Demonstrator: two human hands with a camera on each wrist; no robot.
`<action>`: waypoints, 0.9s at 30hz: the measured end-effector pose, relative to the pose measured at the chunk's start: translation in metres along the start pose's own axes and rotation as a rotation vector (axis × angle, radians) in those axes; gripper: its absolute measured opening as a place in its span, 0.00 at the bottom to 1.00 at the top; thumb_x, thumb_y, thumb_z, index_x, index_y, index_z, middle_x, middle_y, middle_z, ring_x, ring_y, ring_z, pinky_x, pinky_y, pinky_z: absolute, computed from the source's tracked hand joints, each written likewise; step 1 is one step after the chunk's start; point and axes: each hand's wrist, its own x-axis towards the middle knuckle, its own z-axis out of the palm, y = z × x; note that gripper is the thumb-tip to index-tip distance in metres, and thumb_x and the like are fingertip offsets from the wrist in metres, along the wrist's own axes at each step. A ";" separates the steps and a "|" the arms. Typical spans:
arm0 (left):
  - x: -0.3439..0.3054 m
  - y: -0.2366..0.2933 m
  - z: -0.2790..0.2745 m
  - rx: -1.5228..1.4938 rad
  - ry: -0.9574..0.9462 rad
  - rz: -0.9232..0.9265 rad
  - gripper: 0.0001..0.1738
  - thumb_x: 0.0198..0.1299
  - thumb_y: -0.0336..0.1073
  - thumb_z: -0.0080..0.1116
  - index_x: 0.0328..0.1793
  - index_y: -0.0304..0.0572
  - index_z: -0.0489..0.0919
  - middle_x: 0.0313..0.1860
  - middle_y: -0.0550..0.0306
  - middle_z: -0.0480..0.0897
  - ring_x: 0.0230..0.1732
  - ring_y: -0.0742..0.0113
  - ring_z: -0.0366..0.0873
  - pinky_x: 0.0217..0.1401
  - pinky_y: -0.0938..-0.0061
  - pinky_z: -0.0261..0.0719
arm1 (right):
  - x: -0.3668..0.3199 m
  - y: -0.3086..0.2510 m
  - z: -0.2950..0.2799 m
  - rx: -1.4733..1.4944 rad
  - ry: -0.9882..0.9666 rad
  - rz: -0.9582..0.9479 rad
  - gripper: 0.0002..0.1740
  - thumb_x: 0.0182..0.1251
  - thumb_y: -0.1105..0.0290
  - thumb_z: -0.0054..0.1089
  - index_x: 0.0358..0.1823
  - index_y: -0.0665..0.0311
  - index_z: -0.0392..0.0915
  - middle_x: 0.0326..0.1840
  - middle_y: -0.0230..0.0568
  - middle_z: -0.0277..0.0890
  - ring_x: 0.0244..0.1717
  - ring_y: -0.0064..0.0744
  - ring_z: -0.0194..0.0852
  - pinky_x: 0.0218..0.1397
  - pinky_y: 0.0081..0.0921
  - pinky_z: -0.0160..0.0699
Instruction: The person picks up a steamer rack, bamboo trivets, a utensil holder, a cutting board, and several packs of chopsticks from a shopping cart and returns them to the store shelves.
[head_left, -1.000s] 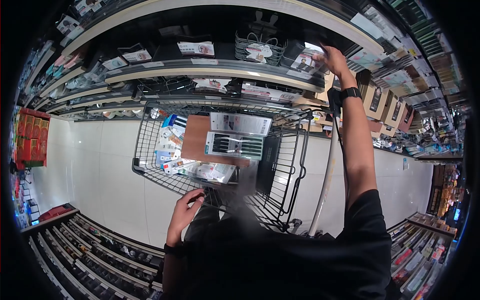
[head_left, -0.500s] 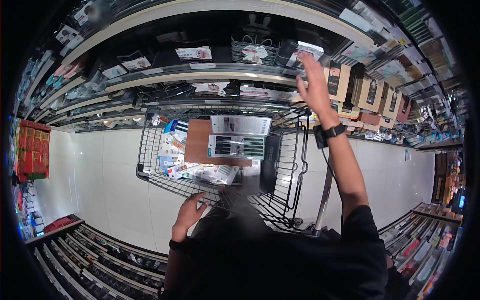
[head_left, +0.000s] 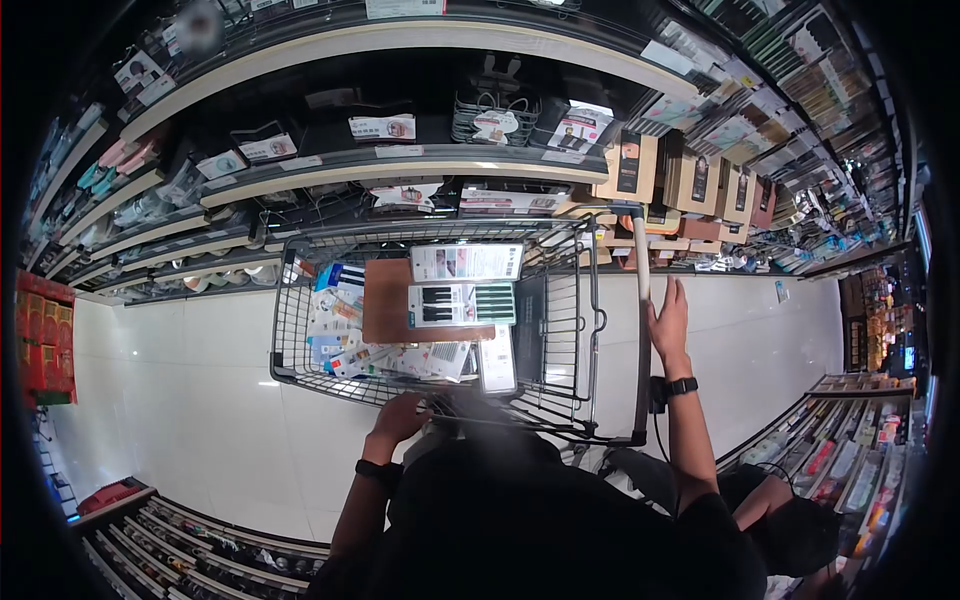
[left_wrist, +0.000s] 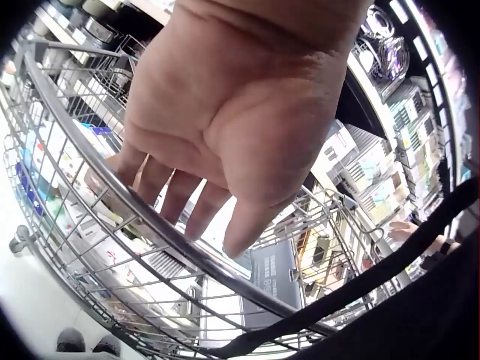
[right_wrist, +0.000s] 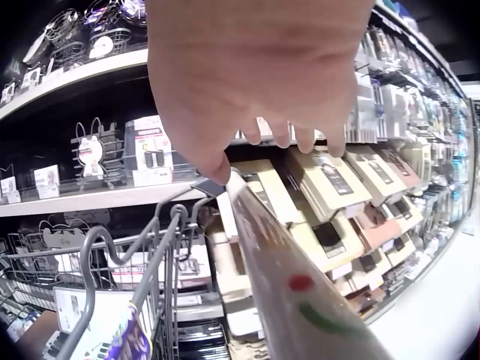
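My right hand (head_left: 672,322) is beside the handle (head_left: 643,265) of a wire shopping cart (head_left: 283,345), fingers straight. In the right wrist view its thumb is right at the pale handle bar (right_wrist: 281,262), and the other fingers reach past it. My left hand (head_left: 402,416) is at the cart's near side. The left wrist view shows its fingers loosely extended behind the metal rim (left_wrist: 176,238). In the cart lie a brown board (head_left: 385,300), packaged knives (head_left: 438,304), a printed card pack (head_left: 465,262), a white box (head_left: 497,362) and several flat packs (head_left: 435,360).
Shelves (head_left: 400,168) with boxed goods and wire baskets (head_left: 495,120) run along the cart's far side. Boxed boards (head_left: 690,185) stand by the handle end. Another person in dark clothing (head_left: 790,520) is behind at the right. Low racks (head_left: 220,545) stand behind my left arm.
My right hand has left the package on the shelf and come down beside the cart handle. My left hand has moved to the cart's near rim. The shelf package stays in place.
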 end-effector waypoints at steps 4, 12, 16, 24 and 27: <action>0.019 -0.009 0.010 -0.040 -0.118 0.052 0.26 0.59 0.47 0.63 0.59 0.39 0.79 0.55 0.40 0.82 0.58 0.43 0.78 0.61 0.55 0.76 | -0.045 0.008 0.008 0.127 -0.081 0.277 0.32 0.75 0.57 0.50 0.71 0.72 0.60 0.70 0.63 0.62 0.70 0.61 0.62 0.71 0.45 0.65; 0.056 -0.021 0.044 0.035 -0.115 0.354 0.24 0.61 0.51 0.57 0.57 0.45 0.81 0.47 0.43 0.84 0.50 0.44 0.81 0.54 0.52 0.77 | -0.084 0.032 0.046 0.489 -0.122 0.493 0.34 0.78 0.42 0.40 0.47 0.72 0.79 0.26 0.35 0.72 0.28 0.26 0.70 0.34 0.29 0.75; 0.045 0.034 0.002 0.186 -0.405 0.284 0.24 0.65 0.50 0.56 0.59 0.41 0.78 0.54 0.40 0.81 0.57 0.43 0.78 0.59 0.54 0.76 | -0.076 0.012 0.019 0.234 -0.227 0.567 0.33 0.74 0.41 0.42 0.39 0.65 0.81 0.34 0.60 0.80 0.41 0.63 0.79 0.47 0.49 0.75; 0.017 0.006 0.009 0.034 -0.312 0.053 0.31 0.70 0.63 0.40 0.57 0.46 0.80 0.53 0.41 0.82 0.56 0.41 0.79 0.59 0.51 0.75 | -0.068 0.014 0.033 0.180 -0.224 0.647 0.41 0.71 0.33 0.39 0.25 0.66 0.81 0.20 0.44 0.79 0.25 0.40 0.82 0.36 0.36 0.78; 0.009 0.019 0.006 0.113 -0.152 -0.010 0.28 0.68 0.63 0.42 0.45 0.50 0.83 0.42 0.47 0.85 0.47 0.44 0.82 0.50 0.49 0.78 | -0.074 0.023 0.032 0.088 -0.237 0.627 0.43 0.70 0.31 0.38 0.24 0.66 0.82 0.20 0.43 0.79 0.27 0.41 0.83 0.37 0.37 0.78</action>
